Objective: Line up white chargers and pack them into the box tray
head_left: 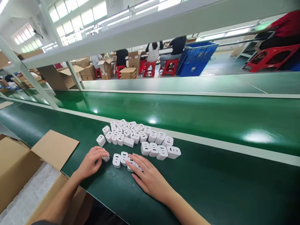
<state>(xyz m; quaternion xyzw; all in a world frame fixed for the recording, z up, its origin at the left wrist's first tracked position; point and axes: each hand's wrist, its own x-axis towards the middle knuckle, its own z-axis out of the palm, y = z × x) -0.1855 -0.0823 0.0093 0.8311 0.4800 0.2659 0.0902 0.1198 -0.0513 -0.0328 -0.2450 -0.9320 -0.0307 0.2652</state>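
Many white charger blocks with dark port slots stand on the dark green worktop (pixel 211 187). My left hand (pixel 93 159) has its fingers curled over one white block (pixel 106 158), which is partly hidden under the fingertips. To the right, my right hand (pixel 148 176) lies with fingers stretched over the right end of a short row, partly covering its blocks. Two blocks of that row, one at the left end (pixel 116 160) and its neighbour (pixel 124 158), show uncovered between my hands. Beyond them lies a loose cluster (pixel 127 132), with a group of several blocks (pixel 153 149) at its right front.
An open cardboard box (pixel 14 168) with clear plastic trays (pixel 35 187) is at the lower left, its flap (pixel 55 149) over the worktop edge. A white rail and green conveyor belt (pixel 187 115) run behind. Farther off are seated people, red stools and a blue bin (pixel 197 59).
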